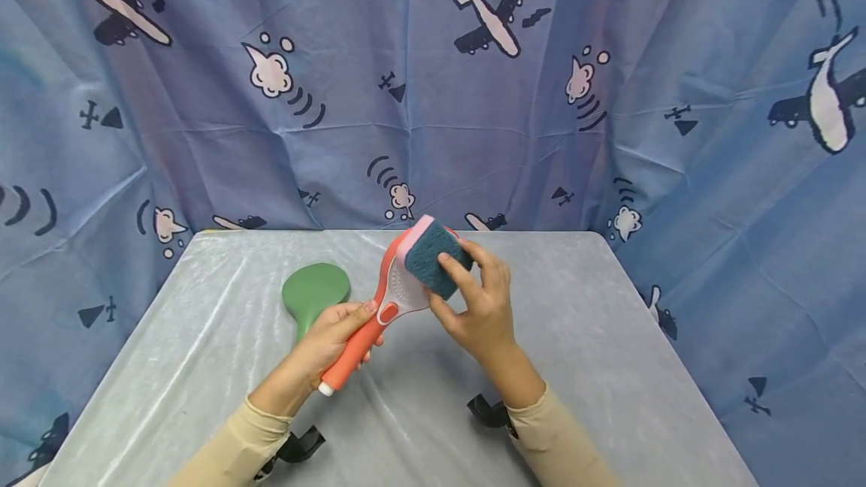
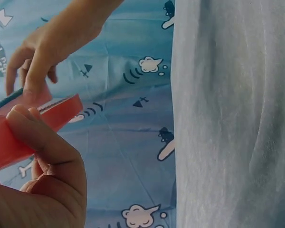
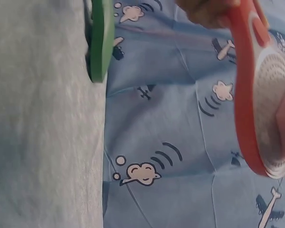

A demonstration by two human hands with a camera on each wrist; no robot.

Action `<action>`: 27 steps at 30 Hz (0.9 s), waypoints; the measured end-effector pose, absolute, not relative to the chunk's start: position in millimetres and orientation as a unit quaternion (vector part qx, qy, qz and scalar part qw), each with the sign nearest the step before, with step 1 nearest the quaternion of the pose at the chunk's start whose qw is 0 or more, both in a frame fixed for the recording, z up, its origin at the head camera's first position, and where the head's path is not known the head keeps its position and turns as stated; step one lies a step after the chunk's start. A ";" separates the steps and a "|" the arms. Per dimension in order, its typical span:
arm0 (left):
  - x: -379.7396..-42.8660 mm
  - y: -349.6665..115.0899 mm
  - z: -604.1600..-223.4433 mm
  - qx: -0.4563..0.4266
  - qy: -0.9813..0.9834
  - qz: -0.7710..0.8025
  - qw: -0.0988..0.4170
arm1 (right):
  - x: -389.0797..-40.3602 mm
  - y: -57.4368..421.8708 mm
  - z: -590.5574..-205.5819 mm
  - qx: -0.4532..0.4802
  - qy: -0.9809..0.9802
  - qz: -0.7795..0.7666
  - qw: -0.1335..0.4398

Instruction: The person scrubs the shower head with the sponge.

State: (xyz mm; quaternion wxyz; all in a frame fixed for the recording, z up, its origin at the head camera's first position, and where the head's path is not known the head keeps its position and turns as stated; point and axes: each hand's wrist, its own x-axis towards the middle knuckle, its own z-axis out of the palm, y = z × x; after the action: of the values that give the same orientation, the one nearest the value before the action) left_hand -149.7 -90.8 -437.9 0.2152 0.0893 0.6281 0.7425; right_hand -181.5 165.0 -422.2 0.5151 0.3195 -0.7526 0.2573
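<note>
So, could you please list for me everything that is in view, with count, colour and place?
Curtain: 1, blue-purple with planes, background
Table: 1, pale grey, centre and below
Green paddle: 1, green, on the table's left part
Orange paddle: 1, orange with pale face, held above the table
Sponge: 1, pink and dark teal, over that face
Black wrist pieces: 2, black, at the wrists
Sleeves: 2, beige, lower edge
Left hand: 1, bare, gripping the orange paddle
Right hand: 1, bare, holding the sponge
</note>
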 end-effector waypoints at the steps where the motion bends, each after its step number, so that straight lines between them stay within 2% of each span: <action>1: -149.5 -91.1 -437.8 0.089 0.627 0.744 0.212 | -180.9 162.8 -422.8 0.346 -0.744 0.237 0.520; 5: -147.1 -91.2 -437.6 0.097 0.617 0.758 0.188 | -179.1 156.1 -423.8 0.416 -0.711 0.172 0.540; 11: -146.0 -90.2 -436.5 0.113 0.606 0.773 0.148 | -179.9 156.3 -426.2 0.369 -0.721 0.220 0.543; 22: -152.1 -92.2 -439.4 0.079 0.589 0.790 0.151 | -184.6 158.4 -432.7 0.243 -0.779 0.289 0.501; 27: -154.9 -97.1 -437.3 0.101 0.579 0.793 0.159 | -181.5 153.0 -434.7 0.311 -0.760 0.281 0.497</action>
State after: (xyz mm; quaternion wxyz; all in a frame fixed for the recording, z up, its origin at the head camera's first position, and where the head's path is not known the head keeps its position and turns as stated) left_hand -154.9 -97.1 -437.3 0.1595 0.1008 0.5792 0.7931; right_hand -181.5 153.0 -434.7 0.4968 0.3109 -0.7599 0.2812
